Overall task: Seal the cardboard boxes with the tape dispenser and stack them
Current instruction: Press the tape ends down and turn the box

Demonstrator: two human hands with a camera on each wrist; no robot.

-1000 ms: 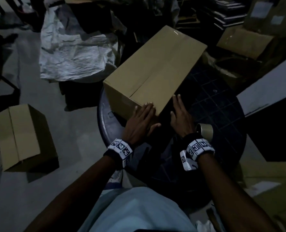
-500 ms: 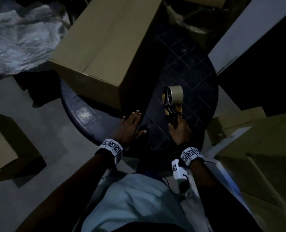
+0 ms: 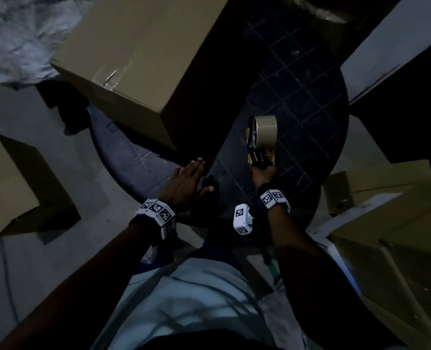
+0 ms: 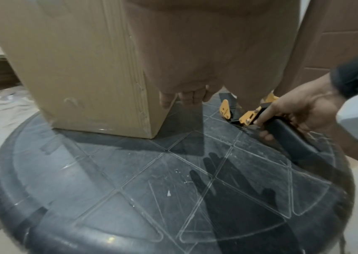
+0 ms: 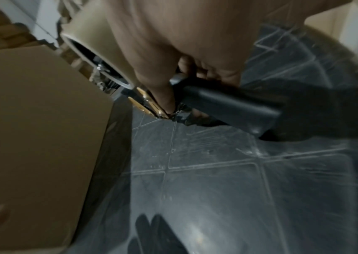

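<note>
Right hand [image 5: 186, 51]: curled around black handle of tape dispenser [image 5: 228, 104]
Tape roll [image 5: 91, 46]: tan, upper left
Cardboard box [image 5: 38, 137]: left, standing on dark gridded table [image 5: 260, 189]

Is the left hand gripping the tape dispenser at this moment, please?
No, the right hand grips the tape dispenser by its handle, while the left hand hovers open above the round table.

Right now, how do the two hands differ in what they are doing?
The left hand is flat with straight fingers, near the cardboard box corner, and holds nothing; the right hand is curled round the tape dispenser handle. The left hand is nearer the box; the right hand is farther out on the round table. Both hands are low over the table.
</note>
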